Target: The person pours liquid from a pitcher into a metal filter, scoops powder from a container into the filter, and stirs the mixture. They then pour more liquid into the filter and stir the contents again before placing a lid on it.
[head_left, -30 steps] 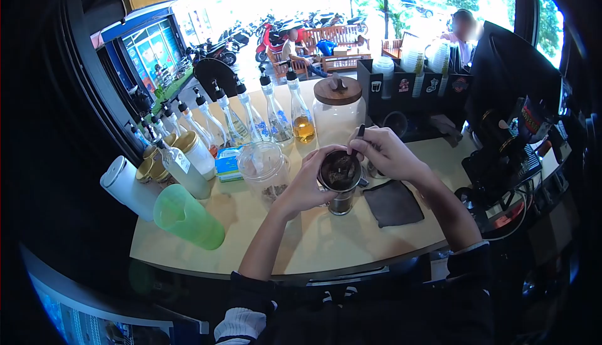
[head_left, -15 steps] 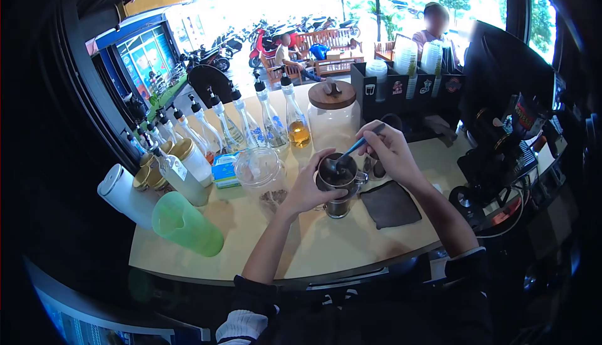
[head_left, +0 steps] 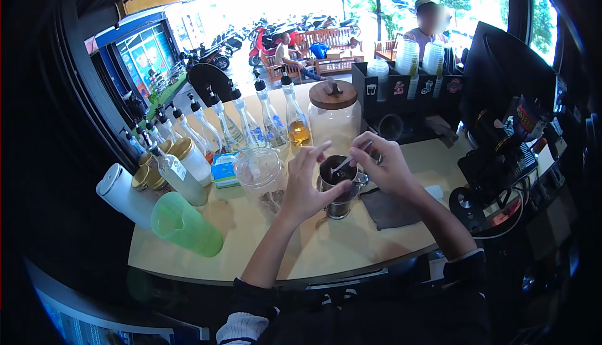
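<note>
A thin utensil (head_left: 342, 166) slants down into a dark-filled metal filter cup (head_left: 327, 174) that sits over a glass mug (head_left: 338, 207). My right hand (head_left: 384, 164) pinches the upper end of this utensil above the rim. At the left side of the cup is my left hand (head_left: 308, 185), its fingers spread and its thumb near the rim. A dark folded cloth (head_left: 392, 209) lies right of the mug. To the left of my left hand stands a clear plastic jar (head_left: 258, 172).
Pump bottles (head_left: 269, 119) line the counter's far edge. A wooden-lidded jar (head_left: 334, 119) stands behind the mug, a green pitcher (head_left: 187, 224) at the left. A black cup organizer (head_left: 407, 91) is at back right, with a person (head_left: 426, 25) beyond it.
My left hand has loosened from the cup and its fingers have lifted. My right hand has moved lower and closer to the cup. The person outside has shifted left.
</note>
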{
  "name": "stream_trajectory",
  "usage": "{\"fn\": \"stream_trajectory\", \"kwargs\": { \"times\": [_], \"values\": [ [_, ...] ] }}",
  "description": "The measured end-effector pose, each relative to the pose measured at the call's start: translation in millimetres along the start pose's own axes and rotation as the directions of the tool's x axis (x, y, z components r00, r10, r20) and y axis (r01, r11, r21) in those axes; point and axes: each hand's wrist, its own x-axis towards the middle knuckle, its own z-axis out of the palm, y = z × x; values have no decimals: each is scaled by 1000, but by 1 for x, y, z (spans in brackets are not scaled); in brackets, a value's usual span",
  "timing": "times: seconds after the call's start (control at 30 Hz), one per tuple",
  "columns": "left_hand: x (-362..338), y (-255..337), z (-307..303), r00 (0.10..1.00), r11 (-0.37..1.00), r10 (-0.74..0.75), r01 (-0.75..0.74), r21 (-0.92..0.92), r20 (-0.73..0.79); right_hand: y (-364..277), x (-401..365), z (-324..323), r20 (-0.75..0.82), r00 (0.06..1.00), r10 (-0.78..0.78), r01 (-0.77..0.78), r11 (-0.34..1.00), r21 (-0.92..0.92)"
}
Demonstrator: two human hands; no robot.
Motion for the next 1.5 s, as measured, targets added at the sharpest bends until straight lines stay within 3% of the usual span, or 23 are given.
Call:
{"fn": "stream_trajectory", "kwargs": {
  "times": [0.03,0.1,0.23,0.27,0.3,0.37,0.43,0.5,0.53,0.6,0.63,0.7,0.73,0.8,1.0,1.2,1.33,1.43,1.5],
  "values": [
    [2,4,-2,999,997,-12,9,73,36,-4,0,1,3,1000,2,-2,1000,1],
    [3,1,4,997,992,56,-61,115,43,-11,0,2,95,975,-200,219,938,-267],
    [7,6,7,980,959,199,-187,212,-33,-16,-1,-1,143,965,-221,248,945,-213],
    [7,5,8,979,959,202,-191,212,-35,-8,0,-4,94,970,-223,233,966,-111],
    [7,3,8,981,952,191,-177,249,-32,6,1,-8,92,970,-225,235,966,-112],
    [7,2,7,983,945,180,-165,284,-27,44,2,-22,-86,989,-118,108,987,-119],
    [7,5,2,985,942,169,-147,302,-47,82,-2,-42,-179,979,96,-147,943,-298],
    [7,6,-1,987,946,154,-131,297,-55,160,-15,-59,-286,952,-109,-79,816,-572],
    [7,7,-1,988,950,137,-112,292,-66,185,-23,-66,-284,953,-107,-78,817,-571],
    [6,5,-1,988,950,129,-101,294,-80,211,-37,-69,-303,945,124,-280,785,-552],
    [6,4,-1,988,952,127,-95,292,-93,216,-40,-69,-300,946,126,-279,787,-550],
    [6,3,0,986,954,132,-98,285,-103,218,-45,-69,-186,886,425,-461,852,-250],
    [5,3,1,983,956,140,-105,276,-114,222,-48,-67,-182,886,427,-462,852,-247],
    [3,5,-1,987,957,119,-86,275,-104,230,-51,-61,-168,879,447,-455,891,-8],
    [-1,1,0,987,971,86,-53,235,-133,224,-56,-46,-215,860,462,-407,877,257],
    [-5,4,-3,989,977,59,-30,213,-135,186,-44,-49,-251,868,427,-323,872,367],
    [-8,7,-6,988,977,57,-25,210,-147,147,-30,-55,-312,908,280,-209,947,243],
    [-11,6,-4,978,982,89,-54,182,-188,122,-22,-56,-287,935,208,-128,954,272],
    [-14,5,0,974,984,87,-51,171,-208,105,-19,-58,-269,935,230,-158,951,265]
  ]
}}
